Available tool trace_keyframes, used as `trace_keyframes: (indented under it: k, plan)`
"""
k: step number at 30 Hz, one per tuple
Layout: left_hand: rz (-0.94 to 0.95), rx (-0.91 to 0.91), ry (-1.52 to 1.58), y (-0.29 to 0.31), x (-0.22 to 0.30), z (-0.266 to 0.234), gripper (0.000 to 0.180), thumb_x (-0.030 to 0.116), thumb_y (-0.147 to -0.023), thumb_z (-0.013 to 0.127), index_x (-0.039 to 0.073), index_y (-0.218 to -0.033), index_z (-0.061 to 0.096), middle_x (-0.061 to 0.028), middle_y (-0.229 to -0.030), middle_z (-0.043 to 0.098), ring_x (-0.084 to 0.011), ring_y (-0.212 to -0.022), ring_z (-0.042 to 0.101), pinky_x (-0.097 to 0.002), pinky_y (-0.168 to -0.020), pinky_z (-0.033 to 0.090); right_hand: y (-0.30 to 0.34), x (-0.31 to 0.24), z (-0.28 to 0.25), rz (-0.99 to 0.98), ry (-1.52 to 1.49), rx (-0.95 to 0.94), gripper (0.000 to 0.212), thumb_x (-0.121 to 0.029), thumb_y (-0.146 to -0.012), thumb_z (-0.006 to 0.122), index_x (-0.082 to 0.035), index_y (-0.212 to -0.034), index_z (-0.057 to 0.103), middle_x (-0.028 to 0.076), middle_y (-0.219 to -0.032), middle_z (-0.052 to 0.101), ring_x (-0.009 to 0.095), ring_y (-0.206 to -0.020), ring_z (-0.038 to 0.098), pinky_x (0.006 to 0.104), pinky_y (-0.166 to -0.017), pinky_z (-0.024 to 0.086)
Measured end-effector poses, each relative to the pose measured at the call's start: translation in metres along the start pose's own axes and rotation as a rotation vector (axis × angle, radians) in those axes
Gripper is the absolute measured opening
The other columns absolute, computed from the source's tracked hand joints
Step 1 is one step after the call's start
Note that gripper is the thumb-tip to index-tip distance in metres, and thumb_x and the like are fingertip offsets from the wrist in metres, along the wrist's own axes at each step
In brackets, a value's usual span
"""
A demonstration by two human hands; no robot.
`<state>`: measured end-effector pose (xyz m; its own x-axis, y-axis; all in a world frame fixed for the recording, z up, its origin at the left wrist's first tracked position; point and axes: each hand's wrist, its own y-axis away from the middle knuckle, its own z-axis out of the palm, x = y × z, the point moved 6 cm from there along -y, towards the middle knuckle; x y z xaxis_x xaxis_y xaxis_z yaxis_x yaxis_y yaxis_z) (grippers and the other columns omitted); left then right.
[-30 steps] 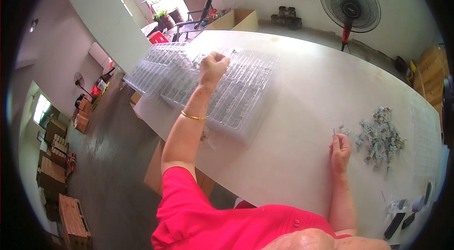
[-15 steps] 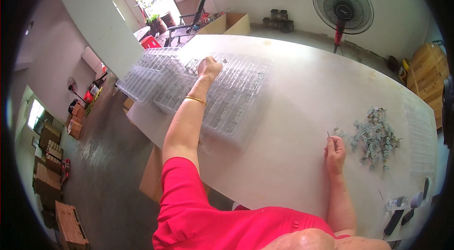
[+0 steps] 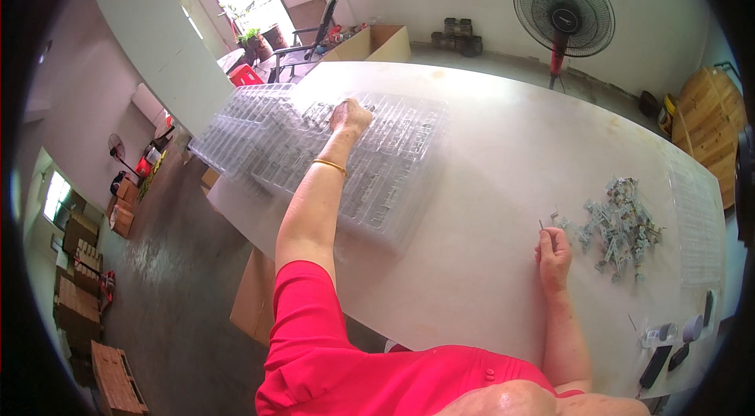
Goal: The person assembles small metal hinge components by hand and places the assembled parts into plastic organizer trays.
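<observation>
My left hand reaches out over the far part of a clear plastic compartment tray, its fingers closed and pointing down. Whatever they may hold is hidden beneath the hand. Small grey parts fill many of the tray's slots, and the tray tops a stack of similar ones. Closer to me on the right, my right hand rests on the table, pinching a thin grey metal piece that sticks up from the fingertips. Just beyond it lies a loose small metal part, beside a pile of small grey metal parts.
Another stack of clear trays stands at the table's left edge. Clear plastic sheets or trays lie at the right end of the white table, with small dark tools nearer me. Past the far edge stands a fan.
The whole view has shifted slightly. My left hand stays over the tray, moved a touch to the right against it. My right hand keeps its pinch with almost no movement.
</observation>
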<state>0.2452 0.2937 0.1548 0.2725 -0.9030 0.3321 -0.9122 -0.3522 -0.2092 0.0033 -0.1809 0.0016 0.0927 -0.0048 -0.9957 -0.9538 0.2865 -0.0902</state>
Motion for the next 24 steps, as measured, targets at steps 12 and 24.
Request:
trace_keyframes:
  k: [12,24]
  plan:
    - [0.114,0.125,0.001,0.015,0.007,-0.014,0.023,0.018,-0.073,0.062,0.008,-0.088,0.075,-0.0220,-0.091,0.071,-0.0368,-0.091,0.070,-0.0437,-0.084,0.054,0.010,-0.006,-0.001,0.020,0.047,0.023,0.010,-0.016,-0.098,0.057,-0.007,-0.093,0.059,-0.003,-0.068,0.053,0.004,-0.058,0.047,0.0203,-0.050,0.038]
    - [0.906,-0.019,0.307,0.210,0.231,-0.053,0.014,0.015,-0.079,0.069,0.003,-0.087,0.069,-0.0169,-0.087,0.064,-0.0320,-0.083,0.063,-0.0423,-0.078,0.050,0.005,-0.007,0.005,-0.129,0.134,-0.048,0.008,-0.013,-0.092,0.064,-0.005,-0.094,0.064,0.000,-0.064,0.053,0.007,-0.059,0.046,0.0261,-0.054,0.039]
